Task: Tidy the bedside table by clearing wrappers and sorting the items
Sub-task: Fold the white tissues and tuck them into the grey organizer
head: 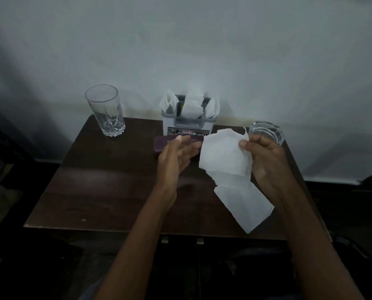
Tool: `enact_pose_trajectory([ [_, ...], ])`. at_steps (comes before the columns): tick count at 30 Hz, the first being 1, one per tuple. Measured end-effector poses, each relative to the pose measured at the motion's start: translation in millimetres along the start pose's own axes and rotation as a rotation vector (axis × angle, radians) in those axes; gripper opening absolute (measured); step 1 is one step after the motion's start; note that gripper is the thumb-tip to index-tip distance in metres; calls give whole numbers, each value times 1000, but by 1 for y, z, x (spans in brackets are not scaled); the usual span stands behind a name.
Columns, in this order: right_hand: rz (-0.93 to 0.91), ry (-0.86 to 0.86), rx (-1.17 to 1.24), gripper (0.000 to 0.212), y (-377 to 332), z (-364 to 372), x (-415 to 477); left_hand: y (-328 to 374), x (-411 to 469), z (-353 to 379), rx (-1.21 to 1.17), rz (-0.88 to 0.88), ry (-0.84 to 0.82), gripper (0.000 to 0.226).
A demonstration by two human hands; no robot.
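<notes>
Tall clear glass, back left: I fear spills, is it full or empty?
Empty: the tall clear glass stands upright on the dark wooden table, with no liquid line visible inside.

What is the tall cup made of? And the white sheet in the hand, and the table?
The tall cup looks like clear glass: you see right through it, and its base has cut facets. The white sheet, pinched by the right hand, seems to be thin tissue paper: soft, creased, matte. The table looks like dark wood or a wood-look coating, smooth with a faint shine.
</notes>
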State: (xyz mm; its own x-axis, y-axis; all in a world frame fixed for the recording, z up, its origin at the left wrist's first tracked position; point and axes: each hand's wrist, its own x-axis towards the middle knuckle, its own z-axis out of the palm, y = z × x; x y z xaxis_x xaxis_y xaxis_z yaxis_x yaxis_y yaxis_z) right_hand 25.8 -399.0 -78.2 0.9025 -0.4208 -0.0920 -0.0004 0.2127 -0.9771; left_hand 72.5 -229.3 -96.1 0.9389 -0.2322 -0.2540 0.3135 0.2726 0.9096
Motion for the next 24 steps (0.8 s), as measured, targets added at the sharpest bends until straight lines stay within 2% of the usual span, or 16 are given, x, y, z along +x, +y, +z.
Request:
enact_pose_trajectory([
  [6,72,107,-46,14,8,-2,1,-4,-5,3,127,-81,-209,36],
  [8,105,157,-1,16,12,0,2,-9,-8,4,195,-127,-293,35],
  [13,165,283,50,17,16,2,2,-24,-8,3,500,-128,-349,58],
  [17,153,390,67,13,15,-7,6,-28,-3,-1,558,-129,-323,62],
  [19,154,398,51,13,15,-11,7,-29,-2,-1,575,-120,-266,54],
  [22,159,342,7,13,13,-10,5,-26,-3,2,492,-79,-134,30],
  [24,166,249,-20,14,10,-7,4,-21,-4,4,378,-77,-73,26],
])
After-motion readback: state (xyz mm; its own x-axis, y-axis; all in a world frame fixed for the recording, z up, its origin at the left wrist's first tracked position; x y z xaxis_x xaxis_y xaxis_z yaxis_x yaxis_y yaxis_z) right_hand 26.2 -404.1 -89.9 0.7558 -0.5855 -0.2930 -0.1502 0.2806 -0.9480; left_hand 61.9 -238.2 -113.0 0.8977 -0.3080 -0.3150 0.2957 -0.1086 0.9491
